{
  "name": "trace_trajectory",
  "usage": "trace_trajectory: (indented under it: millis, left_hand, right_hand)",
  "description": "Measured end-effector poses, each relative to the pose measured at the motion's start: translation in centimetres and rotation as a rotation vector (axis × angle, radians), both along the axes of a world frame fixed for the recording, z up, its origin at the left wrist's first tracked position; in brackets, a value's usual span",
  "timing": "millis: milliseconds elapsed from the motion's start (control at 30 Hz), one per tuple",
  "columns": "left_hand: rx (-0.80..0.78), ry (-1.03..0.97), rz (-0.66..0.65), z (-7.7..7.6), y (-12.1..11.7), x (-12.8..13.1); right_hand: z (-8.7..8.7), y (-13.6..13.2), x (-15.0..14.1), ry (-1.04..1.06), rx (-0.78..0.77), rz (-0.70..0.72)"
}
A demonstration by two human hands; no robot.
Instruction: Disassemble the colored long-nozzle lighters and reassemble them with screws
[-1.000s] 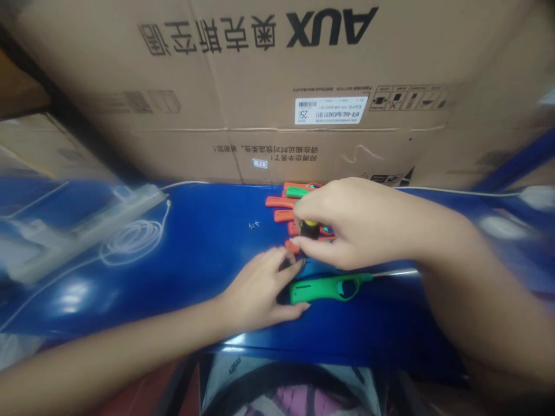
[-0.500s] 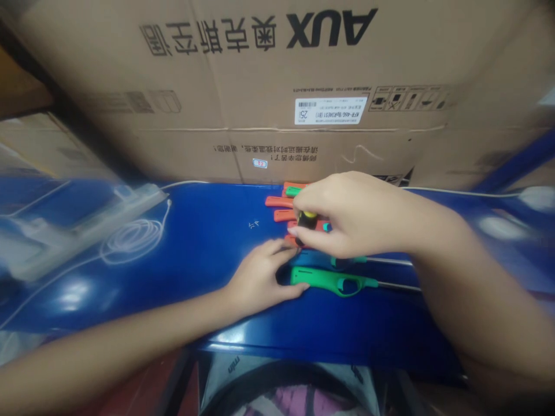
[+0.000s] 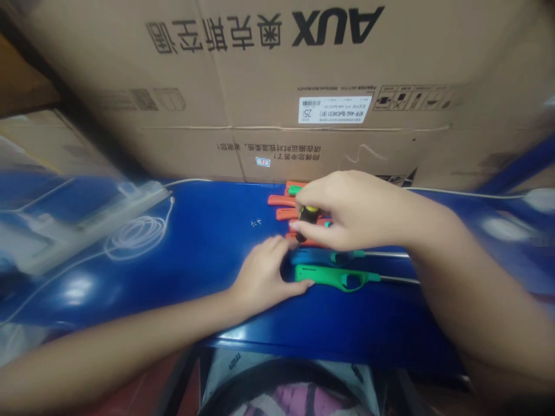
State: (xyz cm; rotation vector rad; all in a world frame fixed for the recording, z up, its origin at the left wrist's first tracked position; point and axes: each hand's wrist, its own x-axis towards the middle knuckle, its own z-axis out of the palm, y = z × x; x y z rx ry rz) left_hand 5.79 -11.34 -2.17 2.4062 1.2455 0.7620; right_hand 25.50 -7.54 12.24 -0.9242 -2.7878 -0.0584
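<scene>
My right hand (image 3: 347, 211) is closed around the short black-and-yellow handle of a screwdriver (image 3: 309, 218), held nearly upright over the row of lighters; its tip is hidden. My left hand (image 3: 264, 271) has its thumb against the handle end of a green long-necked gas lighter (image 3: 321, 276) and its fingers by the end of a blue lighter (image 3: 310, 255), spanning both. Beyond them lie several red lighters (image 3: 281, 200) and another green lighter (image 3: 293, 190), partly covered by my right hand. A few tiny screws (image 3: 256, 223) lie to the left on the blue table.
A large cardboard box (image 3: 243, 104) with upside-down print stands along the back of the blue table (image 3: 208, 231). On the left are a white power strip (image 3: 104, 231) and a coiled white cable (image 3: 139, 234). A white cable (image 3: 463, 192) runs behind on the right.
My left hand has moved slightly up, and the near green lighter has shifted up closer to the blue one. My right hand keeps the screwdriver and has moved little.
</scene>
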Motion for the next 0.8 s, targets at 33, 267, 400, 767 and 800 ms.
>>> trace_trajectory:
  millis: [33, 267, 400, 767, 800]
  left_hand:
    - [-0.002, -0.001, -0.003, 0.0, 0.0, 0.0]
    - [-0.054, 0.001, -0.036, 0.2, 0.0, -0.1]
    - [-0.127, -0.026, -0.106, 0.7, 0.2, -0.3]
    - [-0.205, -0.134, -0.209, 0.0, 0.7, -1.7]
    - [-0.206, -0.143, -0.215, -0.2, 0.8, -1.8]
  right_hand:
    - [0.0, 0.0, 0.0, -0.002, 0.000, -0.002]
    - [-0.1, -0.2, -0.6, 0.036, -0.020, -0.021]
    - [-0.1, -0.3, -1.2, 0.049, -0.029, -0.082]
    - [-3.1, -1.1, -2.5, 0.338, 0.052, -0.396]
    - [-3.7, -1.3, -2.6, 0.402, 0.066, -0.397]
